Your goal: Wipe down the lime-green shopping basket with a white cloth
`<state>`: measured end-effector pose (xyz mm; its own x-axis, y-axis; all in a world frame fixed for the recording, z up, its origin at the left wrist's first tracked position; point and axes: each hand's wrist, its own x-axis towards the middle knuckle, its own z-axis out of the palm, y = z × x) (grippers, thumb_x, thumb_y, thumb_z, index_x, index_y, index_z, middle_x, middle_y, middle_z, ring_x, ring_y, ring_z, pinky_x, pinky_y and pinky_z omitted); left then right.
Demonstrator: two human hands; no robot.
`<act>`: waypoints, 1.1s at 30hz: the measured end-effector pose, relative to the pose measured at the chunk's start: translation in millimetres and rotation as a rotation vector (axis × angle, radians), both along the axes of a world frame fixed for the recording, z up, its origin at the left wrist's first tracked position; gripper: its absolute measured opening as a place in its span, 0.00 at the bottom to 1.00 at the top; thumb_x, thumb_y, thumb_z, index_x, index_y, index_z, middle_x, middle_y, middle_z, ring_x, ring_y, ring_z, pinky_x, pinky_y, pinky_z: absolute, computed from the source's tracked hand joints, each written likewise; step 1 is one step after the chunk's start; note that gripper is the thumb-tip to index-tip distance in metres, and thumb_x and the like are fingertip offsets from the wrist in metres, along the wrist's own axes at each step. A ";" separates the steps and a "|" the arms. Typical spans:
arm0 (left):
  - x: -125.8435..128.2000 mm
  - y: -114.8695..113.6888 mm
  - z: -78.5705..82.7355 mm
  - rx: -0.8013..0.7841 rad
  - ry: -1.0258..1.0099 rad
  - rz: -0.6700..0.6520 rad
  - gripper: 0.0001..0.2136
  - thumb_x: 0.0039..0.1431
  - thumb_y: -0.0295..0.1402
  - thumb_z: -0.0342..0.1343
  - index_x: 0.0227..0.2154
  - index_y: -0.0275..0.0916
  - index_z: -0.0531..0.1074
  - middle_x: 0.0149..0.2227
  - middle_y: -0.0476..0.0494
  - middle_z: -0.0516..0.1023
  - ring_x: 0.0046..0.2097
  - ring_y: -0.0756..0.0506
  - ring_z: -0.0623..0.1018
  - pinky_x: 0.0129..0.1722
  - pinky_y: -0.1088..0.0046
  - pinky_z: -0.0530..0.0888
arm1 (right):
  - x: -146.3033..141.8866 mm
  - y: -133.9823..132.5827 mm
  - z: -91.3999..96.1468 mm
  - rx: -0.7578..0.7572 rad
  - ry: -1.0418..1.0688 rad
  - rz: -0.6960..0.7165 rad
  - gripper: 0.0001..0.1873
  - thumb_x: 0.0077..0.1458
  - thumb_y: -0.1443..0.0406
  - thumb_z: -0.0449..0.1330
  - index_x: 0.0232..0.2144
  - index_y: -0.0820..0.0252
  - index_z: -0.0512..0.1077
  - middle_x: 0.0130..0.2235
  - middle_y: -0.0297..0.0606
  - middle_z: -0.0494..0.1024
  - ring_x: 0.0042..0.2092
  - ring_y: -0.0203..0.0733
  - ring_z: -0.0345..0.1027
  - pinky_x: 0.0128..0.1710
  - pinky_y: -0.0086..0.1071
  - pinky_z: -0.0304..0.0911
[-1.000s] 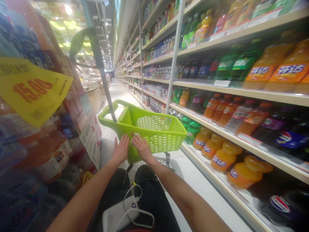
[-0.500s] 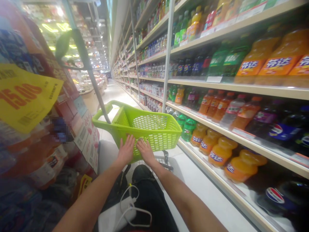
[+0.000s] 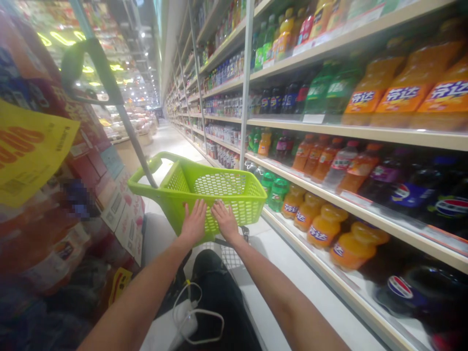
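Note:
A green plastic shopping basket (image 3: 234, 187) with a lattice of holes stands right in front of me, its inside partly visible. My left hand (image 3: 195, 223) lies against its near side with the fingers stretched upward. Beside it, my right hand (image 3: 224, 219) is also at that side, fingers extended and a little spread. Neither hand wraps round anything. A grey pole with a dark green handle (image 3: 113, 83) rises from the basket's left end. On my lap rests a white power bank (image 3: 183, 324) with a looped white cable (image 3: 219, 312).
Shelves (image 3: 351, 127) of drink bottles run along the right side, with large orange soda bottles (image 3: 327, 224) on the bottom level. On the left are stacked goods, cartons (image 3: 124, 214) and a yellow price sign (image 3: 32, 151). The pale floor (image 3: 171, 139) stretches far down the aisle.
The view has turned slightly, so the basket, pole and shelves sit farther left. My right hand has shifted slightly along the basket's side; both hands stay at it.

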<state>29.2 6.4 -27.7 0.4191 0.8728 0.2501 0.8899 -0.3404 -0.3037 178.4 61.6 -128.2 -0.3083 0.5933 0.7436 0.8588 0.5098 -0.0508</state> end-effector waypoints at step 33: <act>79.7 22.0 -6.2 -0.008 0.043 -0.167 0.29 0.52 0.24 0.40 0.60 0.33 0.49 0.65 0.40 0.46 0.65 0.42 0.46 0.60 0.47 0.45 | 78.9 -2.1 20.7 0.053 0.137 -0.156 0.21 0.58 0.72 0.46 0.53 0.58 0.64 0.56 0.42 0.66 0.61 0.46 0.51 0.58 0.51 0.42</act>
